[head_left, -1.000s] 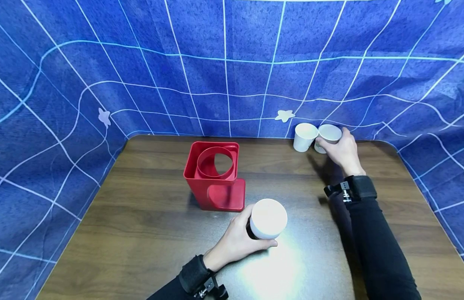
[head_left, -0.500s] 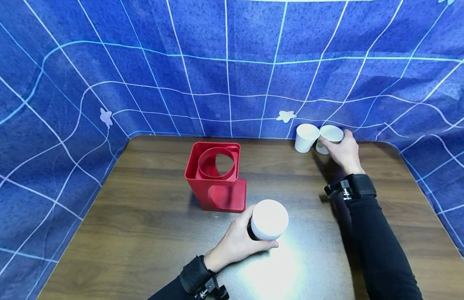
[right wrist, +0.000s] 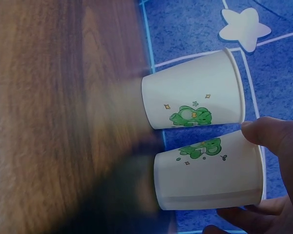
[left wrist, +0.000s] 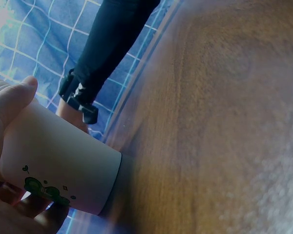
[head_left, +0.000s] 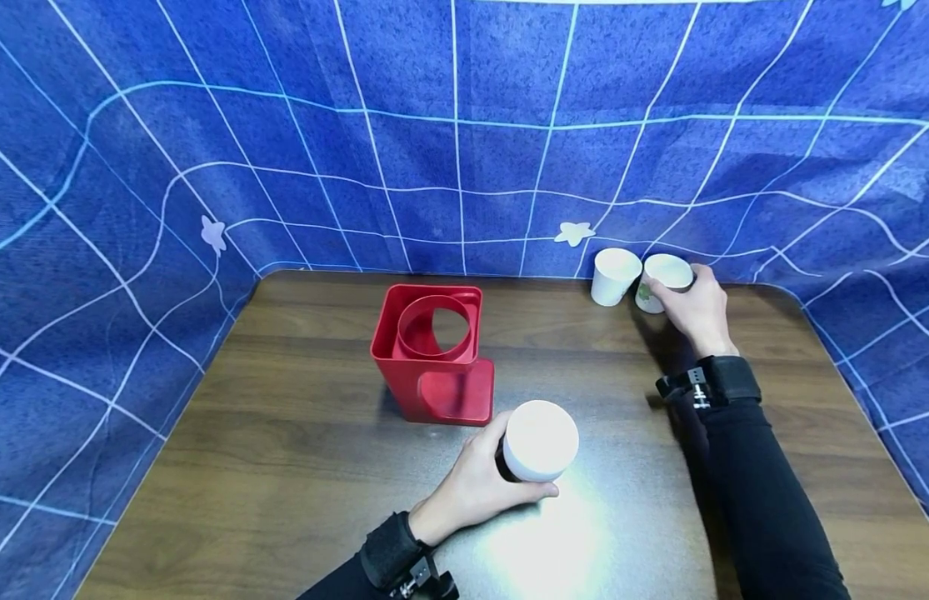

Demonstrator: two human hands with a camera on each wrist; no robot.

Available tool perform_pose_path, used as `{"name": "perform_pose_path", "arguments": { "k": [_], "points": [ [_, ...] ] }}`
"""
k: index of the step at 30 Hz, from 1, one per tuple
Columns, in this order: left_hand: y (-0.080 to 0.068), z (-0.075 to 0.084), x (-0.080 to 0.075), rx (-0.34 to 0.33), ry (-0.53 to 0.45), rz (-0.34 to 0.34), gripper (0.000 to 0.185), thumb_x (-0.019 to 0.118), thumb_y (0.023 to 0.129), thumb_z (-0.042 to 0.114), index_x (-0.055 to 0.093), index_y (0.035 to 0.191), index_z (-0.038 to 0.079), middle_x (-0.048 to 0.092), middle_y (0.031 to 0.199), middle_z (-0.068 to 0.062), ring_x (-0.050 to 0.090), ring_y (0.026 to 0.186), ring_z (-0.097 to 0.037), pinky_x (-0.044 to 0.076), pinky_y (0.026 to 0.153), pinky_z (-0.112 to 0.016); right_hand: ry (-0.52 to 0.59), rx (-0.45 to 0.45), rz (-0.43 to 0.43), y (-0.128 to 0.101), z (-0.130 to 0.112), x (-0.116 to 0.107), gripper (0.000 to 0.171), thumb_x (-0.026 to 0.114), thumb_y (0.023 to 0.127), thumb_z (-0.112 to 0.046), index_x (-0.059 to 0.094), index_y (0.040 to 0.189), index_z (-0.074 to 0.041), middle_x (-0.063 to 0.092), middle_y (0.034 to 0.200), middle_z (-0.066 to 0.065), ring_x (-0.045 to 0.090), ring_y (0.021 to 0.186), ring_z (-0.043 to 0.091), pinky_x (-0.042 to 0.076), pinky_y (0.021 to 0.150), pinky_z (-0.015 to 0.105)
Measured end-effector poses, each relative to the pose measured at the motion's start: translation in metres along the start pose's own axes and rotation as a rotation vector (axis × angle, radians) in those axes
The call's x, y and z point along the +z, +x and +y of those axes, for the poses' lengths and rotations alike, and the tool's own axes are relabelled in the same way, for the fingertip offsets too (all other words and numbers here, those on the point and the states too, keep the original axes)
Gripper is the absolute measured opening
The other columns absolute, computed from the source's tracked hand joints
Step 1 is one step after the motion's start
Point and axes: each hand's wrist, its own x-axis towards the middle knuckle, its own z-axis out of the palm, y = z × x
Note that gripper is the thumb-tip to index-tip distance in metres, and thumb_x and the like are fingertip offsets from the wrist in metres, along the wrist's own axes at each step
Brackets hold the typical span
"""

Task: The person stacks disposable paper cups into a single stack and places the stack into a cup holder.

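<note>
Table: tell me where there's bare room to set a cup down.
Bare wood lies left of the red holder to the table edge, and between the left hand and the right hand's sleeve. The far right corner is crowded: two paper cups side by side.

right hand (head_left: 695,307) with its held paper cup (head_left: 662,282) — now slightly nearer the person and a touch rightward than a second ago; small gap opens beside the neighbouring cup (head_left: 611,276); green print shows on held cup.
</note>
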Motion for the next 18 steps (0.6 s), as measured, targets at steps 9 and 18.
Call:
{"name": "perform_pose_path", "arguments": {
  "k": [9, 18],
  "points": [
    [0.0, 0.001, 0.0, -0.016, 0.013, 0.003, 0.08, 0.096, 0.07, 0.037, 0.053, 0.138, 0.035, 0.066, 0.129, 0.015, 0.063, 0.119, -0.007, 0.051, 0.104, -0.035, -0.022, -0.055, -0.009, -0.029, -0.002, -0.015, 0.086, 0.069, 0.092, -0.053, 0.042, 0.148, 0.006, 0.055, 0.138, 0.034, 0.051, 0.129, 0.051, 0.041, 0.105, 0.061],
    [0.0, 0.0, 0.001, -0.008, 0.004, 0.002, 0.08, 0.096, 0.07, 0.036, 0.053, 0.138, 0.035, 0.066, 0.128, 0.014, 0.063, 0.118, -0.008, 0.051, 0.104, -0.035, -0.018, -0.148, -0.005, -0.064, -0.008, -0.028, 0.076, 0.072, 0.092, -0.047, 0.048, 0.145, 0.004, 0.06, 0.134, 0.031, 0.056, 0.122, 0.05, 0.043, 0.098, 0.062]
  ]
}}
